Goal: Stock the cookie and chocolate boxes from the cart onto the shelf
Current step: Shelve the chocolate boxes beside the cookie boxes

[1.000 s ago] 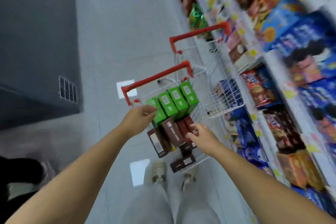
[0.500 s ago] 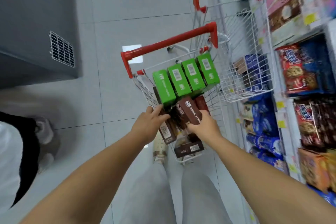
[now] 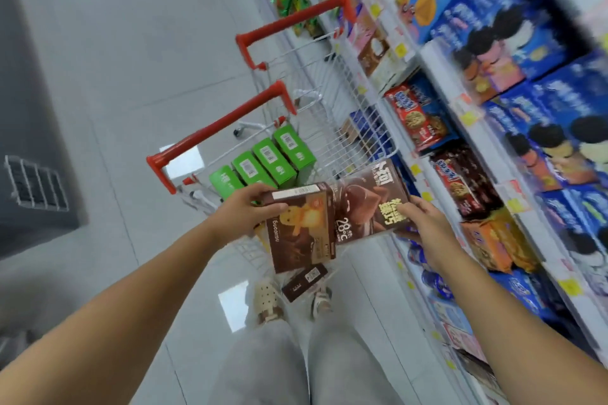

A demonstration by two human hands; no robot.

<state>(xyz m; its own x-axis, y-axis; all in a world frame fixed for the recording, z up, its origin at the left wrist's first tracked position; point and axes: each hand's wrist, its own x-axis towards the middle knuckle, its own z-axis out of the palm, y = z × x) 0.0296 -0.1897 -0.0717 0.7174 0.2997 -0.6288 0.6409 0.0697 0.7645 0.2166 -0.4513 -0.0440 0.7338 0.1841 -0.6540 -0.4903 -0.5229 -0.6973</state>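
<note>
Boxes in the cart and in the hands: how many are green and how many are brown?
Green boxes: 4
Brown boxes: 3
Total: 7

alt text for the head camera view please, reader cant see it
A person's left hand holds a brown box with an orange figure and the right hand a brown chocolate box, both above a white wire cart with red handles. Four green boxes stand in the cart; a stocked snack shelf runs along the right.
</note>
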